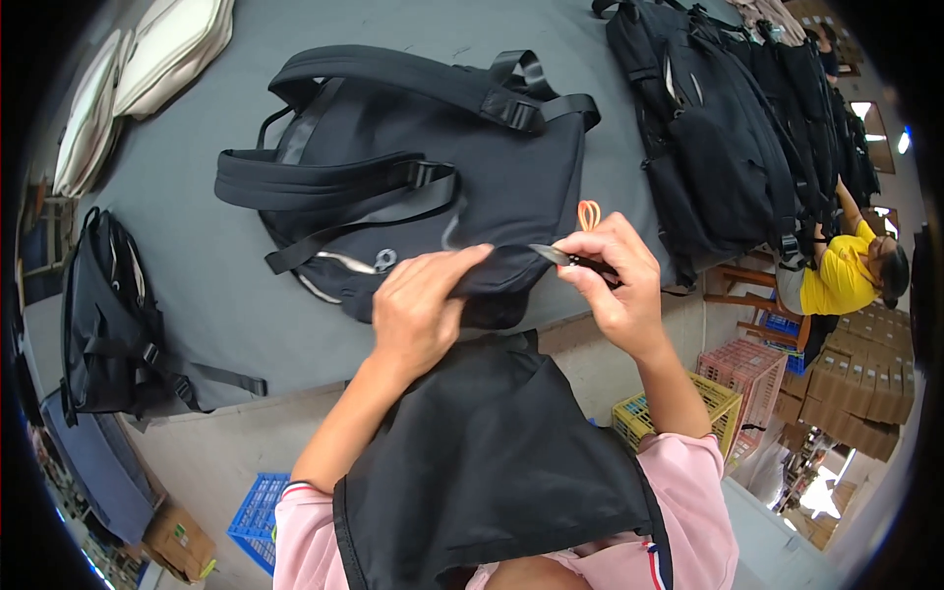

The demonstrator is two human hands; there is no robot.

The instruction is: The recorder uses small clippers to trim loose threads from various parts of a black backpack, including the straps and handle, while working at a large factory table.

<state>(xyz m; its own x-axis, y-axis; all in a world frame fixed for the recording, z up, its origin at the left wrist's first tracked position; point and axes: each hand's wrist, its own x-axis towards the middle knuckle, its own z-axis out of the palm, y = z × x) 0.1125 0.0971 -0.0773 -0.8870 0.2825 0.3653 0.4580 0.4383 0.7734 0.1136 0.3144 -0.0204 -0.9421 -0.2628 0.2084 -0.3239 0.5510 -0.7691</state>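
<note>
A black backpack [423,157] lies straps-up on the grey table [206,265]. My left hand [421,310] pinches the backpack's near bottom edge. My right hand [615,285] holds small thread snips [562,258] with an orange loop handle, the blade tip pointing left at the fabric edge just beside my left fingers. A black apron [482,462] covers my chest below the hands.
A row of black backpacks [728,128] lies along the right of the table. Cream bags [128,79] sit far left, another black bag [108,324] at the left edge. A seated person in yellow [846,275] is at right, near crates [747,379] and cardboard boxes [865,393].
</note>
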